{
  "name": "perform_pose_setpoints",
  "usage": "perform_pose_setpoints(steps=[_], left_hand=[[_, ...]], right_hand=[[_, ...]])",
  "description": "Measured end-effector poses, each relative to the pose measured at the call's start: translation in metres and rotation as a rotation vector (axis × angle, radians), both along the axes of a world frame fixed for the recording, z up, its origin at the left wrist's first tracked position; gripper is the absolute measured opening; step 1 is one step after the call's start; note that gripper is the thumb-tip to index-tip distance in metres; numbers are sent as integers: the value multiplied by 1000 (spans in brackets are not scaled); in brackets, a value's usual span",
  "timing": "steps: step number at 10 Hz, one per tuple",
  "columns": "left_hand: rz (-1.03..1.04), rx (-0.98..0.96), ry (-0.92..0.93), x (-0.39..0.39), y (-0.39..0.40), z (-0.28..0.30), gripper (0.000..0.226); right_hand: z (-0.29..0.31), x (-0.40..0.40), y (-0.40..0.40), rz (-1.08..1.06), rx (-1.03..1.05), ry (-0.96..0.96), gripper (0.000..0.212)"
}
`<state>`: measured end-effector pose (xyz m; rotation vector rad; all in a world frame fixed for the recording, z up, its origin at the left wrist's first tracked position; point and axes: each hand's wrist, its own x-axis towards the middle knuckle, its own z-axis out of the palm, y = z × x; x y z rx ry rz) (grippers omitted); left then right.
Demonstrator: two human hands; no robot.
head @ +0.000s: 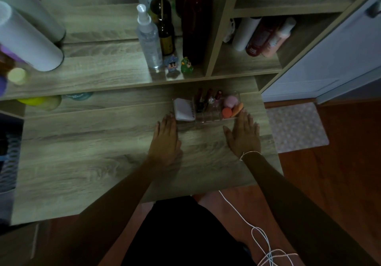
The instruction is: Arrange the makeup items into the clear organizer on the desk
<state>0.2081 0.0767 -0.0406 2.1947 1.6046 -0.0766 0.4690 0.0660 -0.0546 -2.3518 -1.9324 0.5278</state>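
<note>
Two bare hands lie palm-down on the wooden desk (82, 146), fingers extended and loosely spread, gripping nothing. Left hand (166, 137) sits at the front-left corner of the clear organizer (206, 119), fingertips just beside the white compact (184, 109); actual contact cannot be told in the dim light. Right hand (243, 135) sits at the organizer's front-right corner, fingertips at or touching its front edge, near the orange sponge (238, 109). A thin white string (250, 153) circles the right wrist. The organizer stands on the desk toward its back right, between and just beyond both hands. Contents, left to right: white compact in the left compartment, tilted; several dark red lipstick tubes (208, 99) upright in the middle slots, exact count unclear; pink round puff (231, 101), a coral round item (226, 112) and the orange sponge in the right compartment. Behind the desk a raised shelf (103, 74) holds a clear spray bottle (149, 39), a dark brown bottle (165, 33) with reed sticks, a tall dark red bottle (195, 22), a small blue figurine (171, 64) and a green figurine (186, 65). A side cubby to the right holds white, red and pink bottles (266, 37). White cylinders (26, 39) sit at far left. A patterned mat (296, 127) lies on the floor to the right. White cord (266, 251) loops near the person's lap at the bottom.
</note>
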Motion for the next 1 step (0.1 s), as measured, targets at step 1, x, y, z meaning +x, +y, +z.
perform_pose_setpoints(steps=[1], left_hand=[[33, 9, 9, 1, -7, -3, 68]], right_hand=[[0, -3, -7, -23, 57, 36, 74]])
